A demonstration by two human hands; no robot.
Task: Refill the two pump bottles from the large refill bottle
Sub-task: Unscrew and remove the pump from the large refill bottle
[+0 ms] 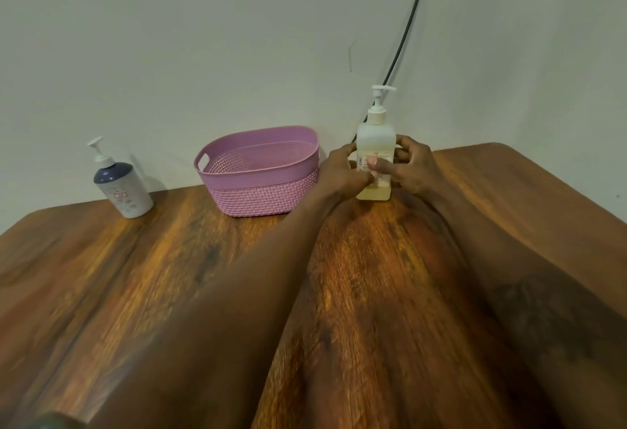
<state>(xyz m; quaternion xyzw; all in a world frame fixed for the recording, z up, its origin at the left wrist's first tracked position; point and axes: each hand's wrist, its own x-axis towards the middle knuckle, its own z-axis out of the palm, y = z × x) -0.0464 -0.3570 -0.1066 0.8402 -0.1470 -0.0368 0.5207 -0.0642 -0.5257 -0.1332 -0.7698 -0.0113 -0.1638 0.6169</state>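
A tall clear pump bottle [376, 137] with a white pump and a little yellowish liquid at its bottom stands upright near the table's far edge. My left hand [342, 170] wraps its left side and my right hand [412, 167] its right side, thumbs across the label. A second pump bottle [124, 191], white with a dark blue top and white pump, stands alone at the far left. No large refill bottle is visible.
A pink plastic basket [261, 170] sits between the two bottles, close to my left hand. The wooden table [169, 276] ends at a white wall. A black cable [407, 25] runs down the wall behind the clear bottle.
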